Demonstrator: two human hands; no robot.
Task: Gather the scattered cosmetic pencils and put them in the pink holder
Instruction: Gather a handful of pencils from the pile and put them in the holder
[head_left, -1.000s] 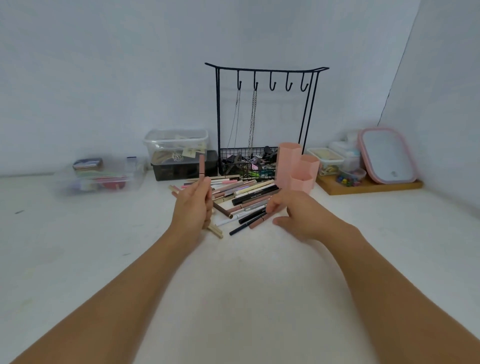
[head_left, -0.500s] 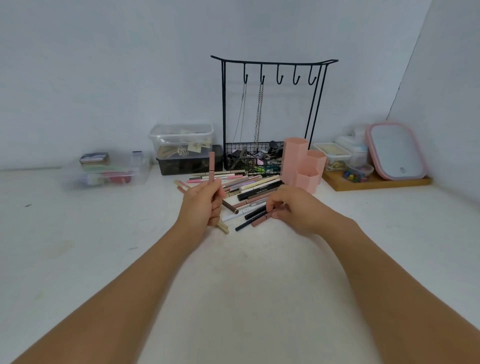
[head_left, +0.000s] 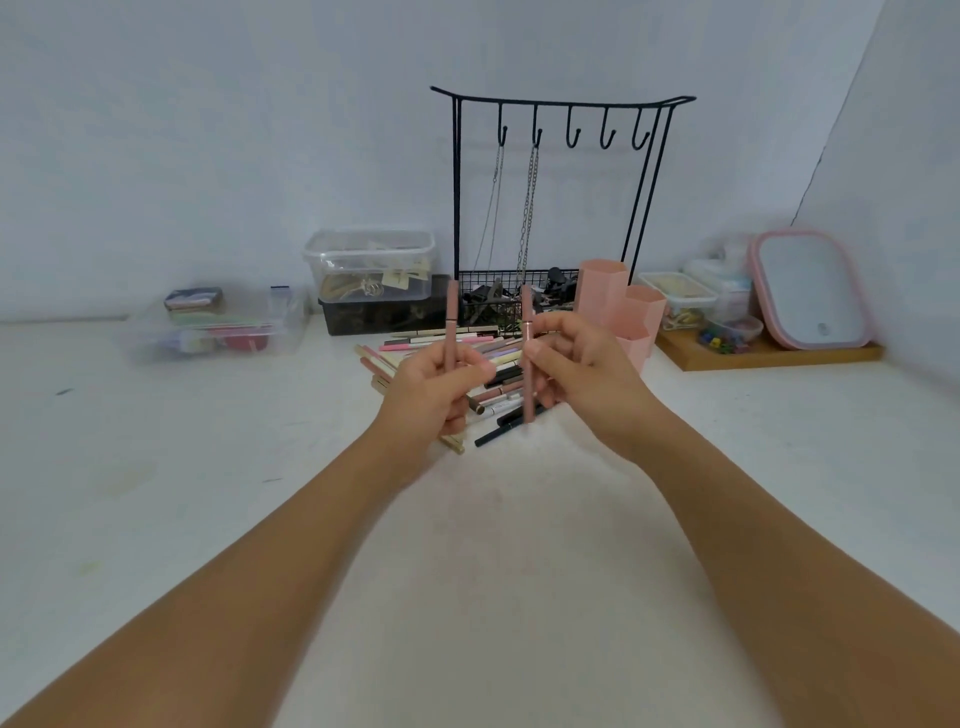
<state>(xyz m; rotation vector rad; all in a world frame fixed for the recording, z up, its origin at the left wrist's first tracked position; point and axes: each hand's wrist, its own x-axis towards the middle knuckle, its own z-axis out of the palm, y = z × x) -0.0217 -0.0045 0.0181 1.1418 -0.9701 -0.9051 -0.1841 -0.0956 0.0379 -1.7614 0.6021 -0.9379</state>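
We held one pink pencil (head_left: 451, 332) upright in our left hand (head_left: 434, 387) and another pencil (head_left: 528, 364) pinched in our right hand (head_left: 582, 374), both lifted above the pile of pencils (head_left: 493, 384) on the white table (head_left: 493, 519). The gathering step appeared barely begun. The pink holder (head_left: 621, 312) stood just behind our right hand, apparently empty; next, each pencil would need tipping into a compartment.

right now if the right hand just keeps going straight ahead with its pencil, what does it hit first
Most likely the pink holder. The right hand holds a pink pencil upright, just in front of the holder's lowest compartment. Depth is hard to judge from one view, so the gap between them is unclear.
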